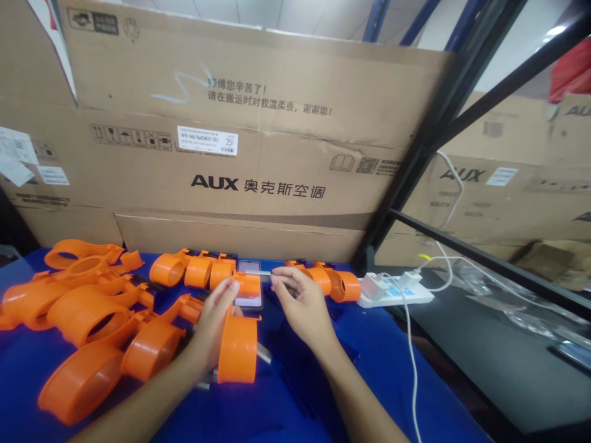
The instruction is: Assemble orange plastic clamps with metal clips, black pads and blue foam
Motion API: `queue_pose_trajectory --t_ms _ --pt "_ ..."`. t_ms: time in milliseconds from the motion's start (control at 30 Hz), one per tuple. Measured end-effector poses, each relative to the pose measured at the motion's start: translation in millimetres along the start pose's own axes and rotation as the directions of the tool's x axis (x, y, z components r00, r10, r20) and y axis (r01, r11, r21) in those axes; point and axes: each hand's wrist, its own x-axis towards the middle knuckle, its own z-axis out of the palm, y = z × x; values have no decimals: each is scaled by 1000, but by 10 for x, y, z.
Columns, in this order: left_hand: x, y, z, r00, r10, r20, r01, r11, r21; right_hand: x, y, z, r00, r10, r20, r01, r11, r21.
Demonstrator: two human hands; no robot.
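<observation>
My left hand (215, 317) is closed on an orange plastic ring piece (237, 351), a wide hoop with a smaller tube-like part at its top. In my right hand (302, 301), thumb and fingers pinch a thin silvery rod (259, 272). The rod points left, close to the upper part of the orange piece; whether it touches or enters it I cannot tell. Behind the hands lies a phone (249, 301), partly covered by them. A few small metal strips (264, 353) show on the blue cloth beside the held hoop.
Several loose orange ring pieces (83, 375) are heaped on the left of the blue cloth (388, 381). More orange pieces (198, 271) with black parts line the back. A power strip (397, 290) with white cables sits right, by a black metal frame (415, 147). Cardboard (258, 135) stands behind.
</observation>
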Motion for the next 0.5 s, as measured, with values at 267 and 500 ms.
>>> queue_pose_trajectory --t_ms 267,500 --pt "19 36 0 1000 -3 -7 3 999 38 -37 -99 16 996 84 -6 -82 989 123" --pt "11 41 -1 997 41 64 -47 995 85 -62 -96 12 997 39 65 -48 988 149"
